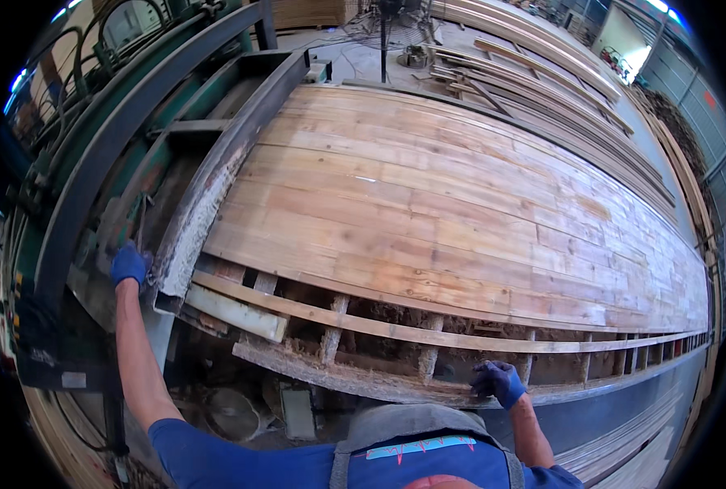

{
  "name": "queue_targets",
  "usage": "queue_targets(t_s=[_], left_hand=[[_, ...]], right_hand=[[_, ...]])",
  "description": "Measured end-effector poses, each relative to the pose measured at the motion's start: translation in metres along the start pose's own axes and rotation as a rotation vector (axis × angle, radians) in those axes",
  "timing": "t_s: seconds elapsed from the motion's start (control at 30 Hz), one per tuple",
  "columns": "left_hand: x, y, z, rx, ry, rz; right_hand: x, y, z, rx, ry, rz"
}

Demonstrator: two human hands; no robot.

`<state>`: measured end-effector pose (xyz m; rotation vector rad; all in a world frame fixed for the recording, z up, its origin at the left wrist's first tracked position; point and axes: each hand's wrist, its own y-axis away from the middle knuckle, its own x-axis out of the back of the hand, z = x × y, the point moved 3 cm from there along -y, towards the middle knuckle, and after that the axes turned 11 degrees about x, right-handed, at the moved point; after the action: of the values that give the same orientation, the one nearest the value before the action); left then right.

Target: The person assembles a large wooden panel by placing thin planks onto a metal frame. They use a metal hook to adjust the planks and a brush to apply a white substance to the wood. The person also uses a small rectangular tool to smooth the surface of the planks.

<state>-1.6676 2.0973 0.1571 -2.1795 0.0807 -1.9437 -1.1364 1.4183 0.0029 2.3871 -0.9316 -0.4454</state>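
Panel (pixel 428 204) of wood lies mid-scene, likely heavy and stiff, best held by opposite edges; left hand (pixel 129 265) beside a rod (pixel 142 222), right hand (pixel 500 383) by the near ledge (pixel 338 381); either grip's closure cannot be told.

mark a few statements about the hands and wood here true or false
1. The left hand and right hand are both gloved in blue. True.
2. A narrow wooden strip lies on the near side of the pieced wooden panel. True.
3. The left hand rests on the panel. False: it is at the machine frame, left of the panel.
4. The right hand is beyond the panel. False: it is on the strip's near side.
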Motion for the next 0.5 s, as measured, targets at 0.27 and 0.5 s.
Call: queue_targets(t_s=[0.27,0.5], left_hand=[[-0.038,-0.02,-0.029,-0.059,0.093,0.05],[0.035,0.114,0.059,-0.167,1.231,-0.171]], right_hand=[[-0.007,-0.007,0.007,0.093,0.073,0.029],[-0.086,-0.043,-0.074,0.43,0.634,-0.238]])
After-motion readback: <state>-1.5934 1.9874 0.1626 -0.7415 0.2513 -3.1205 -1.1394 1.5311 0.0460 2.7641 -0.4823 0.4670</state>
